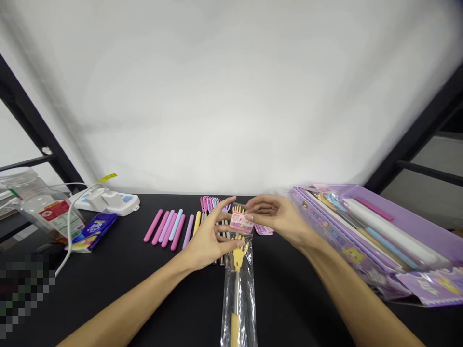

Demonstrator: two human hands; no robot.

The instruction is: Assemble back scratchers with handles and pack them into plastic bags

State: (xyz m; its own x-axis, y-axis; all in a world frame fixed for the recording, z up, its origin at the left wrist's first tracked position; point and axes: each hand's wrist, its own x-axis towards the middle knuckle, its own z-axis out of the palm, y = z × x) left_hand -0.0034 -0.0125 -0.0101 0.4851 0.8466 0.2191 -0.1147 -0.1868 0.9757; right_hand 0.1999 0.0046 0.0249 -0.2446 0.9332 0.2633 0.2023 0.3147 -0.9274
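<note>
A yellow hand-shaped back scratcher (238, 260) with a metal rod lies in a clear plastic sleeve (249, 299) on the black table in front of me. At the sleeve's top sits a small pink printed card (241, 223). My right hand (277, 217) pinches the card's right edge between thumb and fingers. From the left, my left hand (208, 236) reaches over with its fingers spread, its thumb by the sleeve and its fingertips near the card. Behind it, partly hidden, lie several back scratcher heads (210, 202) with metal rods. More pink cards (263, 230) lie beneath my right hand.
Several pink, purple, blue and yellow handles (170, 229) lie in a row on the left. A purple display box (390, 217) of long items stands at the right. Farther left are a power strip (126, 202), a blue packet (96, 231) and a clear jar (50, 207).
</note>
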